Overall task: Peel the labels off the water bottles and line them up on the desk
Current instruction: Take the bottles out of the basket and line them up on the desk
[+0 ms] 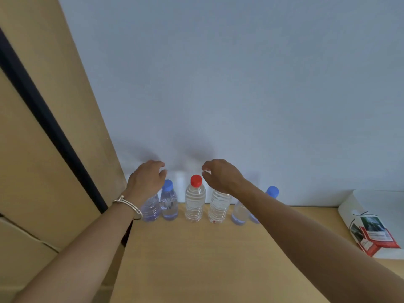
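- Bottles stand in a row along the table's (196,259) far edge, against the wall (218,84).
- Left grip (146,182) hangs over the end bottle (150,207), fingers loosely curled and holding nothing; a brown panel (43,127) is close on its left.
- Right grip (220,176) hangs the same way over the fourth bottle (218,206).
- The red-cap bottle (195,200) stands between the grips, touched by neither.
- The right forearm partly hides two bottles further right.
- The table's near half is bare, with a white bag (371,206) at its right edge.
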{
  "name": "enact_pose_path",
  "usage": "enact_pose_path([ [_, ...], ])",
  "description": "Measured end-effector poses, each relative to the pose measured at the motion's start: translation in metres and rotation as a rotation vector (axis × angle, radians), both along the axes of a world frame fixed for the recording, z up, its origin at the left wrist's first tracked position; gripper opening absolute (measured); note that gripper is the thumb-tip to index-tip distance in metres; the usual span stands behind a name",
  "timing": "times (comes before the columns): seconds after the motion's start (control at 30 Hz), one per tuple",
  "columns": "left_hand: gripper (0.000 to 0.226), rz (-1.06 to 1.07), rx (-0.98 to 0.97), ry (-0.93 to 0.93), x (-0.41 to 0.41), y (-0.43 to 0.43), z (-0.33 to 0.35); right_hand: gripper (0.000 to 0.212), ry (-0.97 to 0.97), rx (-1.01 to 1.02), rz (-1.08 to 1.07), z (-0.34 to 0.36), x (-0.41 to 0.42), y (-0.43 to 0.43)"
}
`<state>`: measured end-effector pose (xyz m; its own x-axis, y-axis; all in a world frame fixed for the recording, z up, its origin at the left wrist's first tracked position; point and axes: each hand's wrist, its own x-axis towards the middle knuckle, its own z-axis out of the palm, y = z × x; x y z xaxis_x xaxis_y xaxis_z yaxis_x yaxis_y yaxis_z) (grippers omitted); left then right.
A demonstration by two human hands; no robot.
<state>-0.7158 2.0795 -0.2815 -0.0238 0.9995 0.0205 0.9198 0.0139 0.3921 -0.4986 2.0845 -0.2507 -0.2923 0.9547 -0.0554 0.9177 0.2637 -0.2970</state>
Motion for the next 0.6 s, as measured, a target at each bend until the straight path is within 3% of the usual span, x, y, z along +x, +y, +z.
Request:
enact_pose_path([
  [0.13, 0.037, 0.035, -0.147, 0.118, -0.027, -0.006, -0.02, 0.036, 0.036, 0.031, 0.096, 0.004, -0.04, -0.004],
  [0.37, 0.037, -0.026, -0.142, 0.113, -0.037, 0.001, -0.025, 0.036, -0.198, -0.076, 0.184, -0.02, -0.102, 0.0],
  [0.6, 0.037, -0.079, -0.107, 0.084, -0.045, 0.0, -0.028, 0.025, -0.187, -0.087, 0.185, -0.048, -0.116, 0.007],
])
